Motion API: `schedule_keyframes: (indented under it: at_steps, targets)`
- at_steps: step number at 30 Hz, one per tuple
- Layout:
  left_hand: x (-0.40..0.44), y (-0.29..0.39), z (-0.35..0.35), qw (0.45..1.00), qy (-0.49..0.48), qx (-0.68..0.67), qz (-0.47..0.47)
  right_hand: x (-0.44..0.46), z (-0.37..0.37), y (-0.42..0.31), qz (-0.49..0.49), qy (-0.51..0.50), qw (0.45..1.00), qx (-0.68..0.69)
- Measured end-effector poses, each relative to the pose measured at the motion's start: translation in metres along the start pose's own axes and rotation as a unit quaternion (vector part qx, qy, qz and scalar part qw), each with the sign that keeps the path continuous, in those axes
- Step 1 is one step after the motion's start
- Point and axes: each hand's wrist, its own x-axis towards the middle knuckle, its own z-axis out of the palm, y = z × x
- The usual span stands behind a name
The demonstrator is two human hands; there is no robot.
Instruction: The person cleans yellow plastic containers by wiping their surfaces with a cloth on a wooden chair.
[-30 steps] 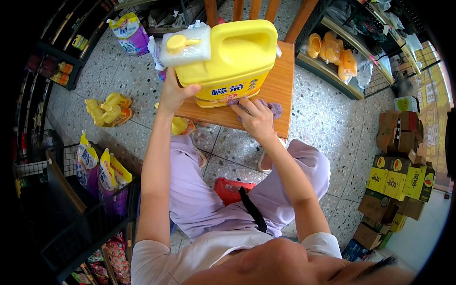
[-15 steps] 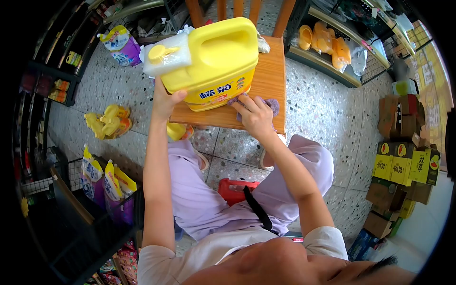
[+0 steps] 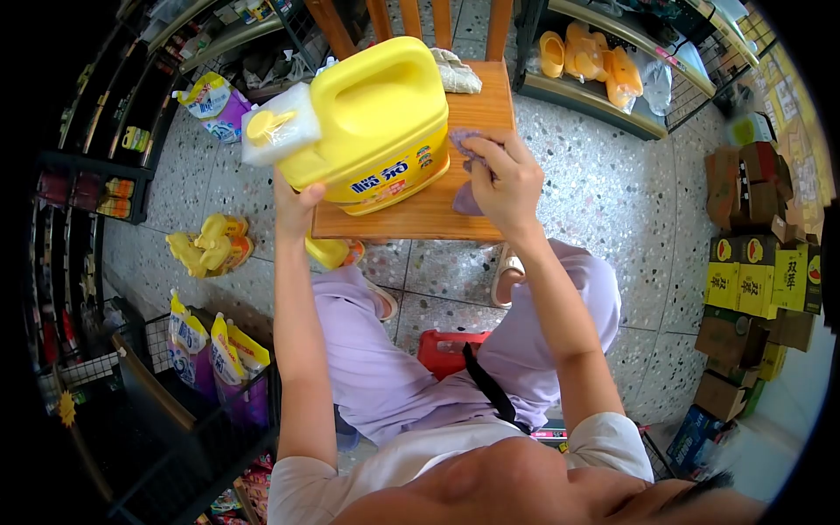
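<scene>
Yellow jug [image 3: 381, 96] sits on the wooden seat [image 3: 490, 105] of a chair, its label facing the person and its moulded handle on top; from this angle I can't tell whether its base lies fully flat. Clear wrapping and pale foam [image 3: 282, 131] cover the yellow cap at its left end. Below that end I have the left hand [image 3: 297, 203] bracing the jug, thumb lying on the near face, the other fingers mostly hidden behind. Over the right part of the seat, the right hand [image 3: 509, 179] has its fingers curled, pinching a bunched purple cloth [image 3: 467, 201] just beside the jug; whether cloth and jug touch, I can't make out. Behind the jug, a crumpled whitish cloth [image 3: 457, 72] lies on the seat near the chair's back slats. Under the seat's front edge I see part of a yellow container [image 3: 328, 252], and farther left a cluster of yellow bottles [image 3: 210, 245] stands on the speckled floor. A red object [image 3: 448, 352] shows between the person's legs. Out at the right, orange shoes [image 3: 621, 77] line a low shelf, and stacked cardboard boxes [image 3: 739, 337] rise near the wall.
</scene>
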Motion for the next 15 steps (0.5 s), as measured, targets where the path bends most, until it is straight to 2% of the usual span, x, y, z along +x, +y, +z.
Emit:
schedule_keyframes:
  at_steps: [5,11,15]
  targets:
    - [-0.001,0.002,0.001,1.0,-0.005,-0.008,-0.009,0.032,-0.002,-0.023,-0.101,0.099,0.984,0.112]
    - [-0.003,0.001,-0.003,1.0,0.002,-0.004,-0.009,0.033,0.022,-0.027,-0.078,0.123,0.982,0.117]
    - [-0.002,0.007,0.001,1.0,-0.007,-0.006,-0.014,0.021,0.025,-0.022,-0.108,0.112,0.983,0.097]
